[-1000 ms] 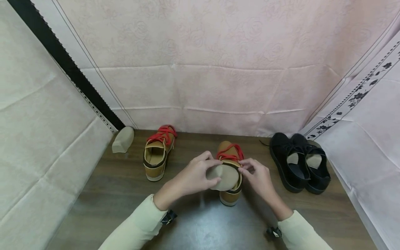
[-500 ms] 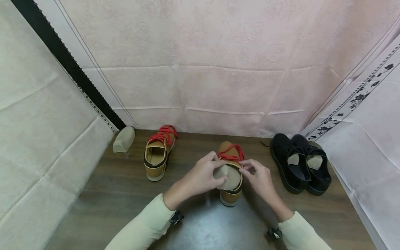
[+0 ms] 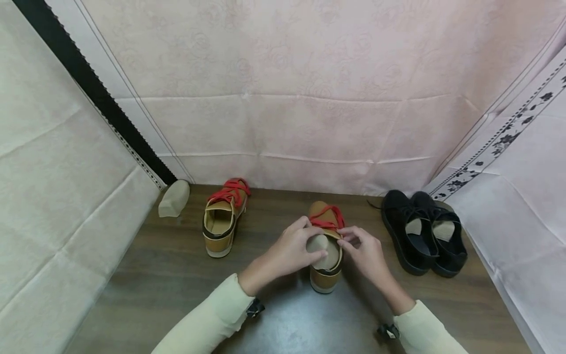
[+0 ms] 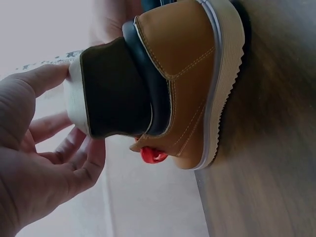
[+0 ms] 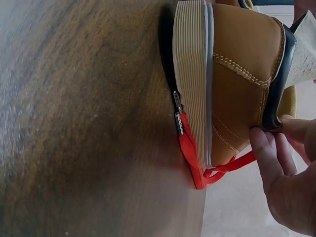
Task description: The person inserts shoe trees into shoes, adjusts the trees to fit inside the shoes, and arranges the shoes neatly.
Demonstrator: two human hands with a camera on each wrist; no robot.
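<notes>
An off-white, curved shoe insert (image 3: 318, 243) stands partly inside the opening of the right-hand tan shoe (image 3: 324, 282), which has red laces. My left hand (image 3: 289, 249) pinches the insert's outer end between thumb and fingers. Seen in the left wrist view, the insert (image 4: 116, 89) looks dark on the side facing the camera, with a pale end. My right hand (image 3: 366, 251) pinches the padded collar of the shoe near the laces. The right wrist view shows the dark collar (image 5: 281, 79) between those fingertips. The insert's lower part is hidden in the shoe.
Another tan shoe (image 3: 218, 242) with red laces stands to the left. A second off-white insert (image 3: 174, 198) lies in the far left corner. Two black shoes (image 3: 403, 231), with pale inserts inside, stand at right. A pale patterned cloth (image 3: 283, 128) hangs behind the wooden floor (image 3: 150, 275).
My left hand has moved to the right and the insert with it, now sitting more within the shoe's opening. My right hand has stayed at the collar.
</notes>
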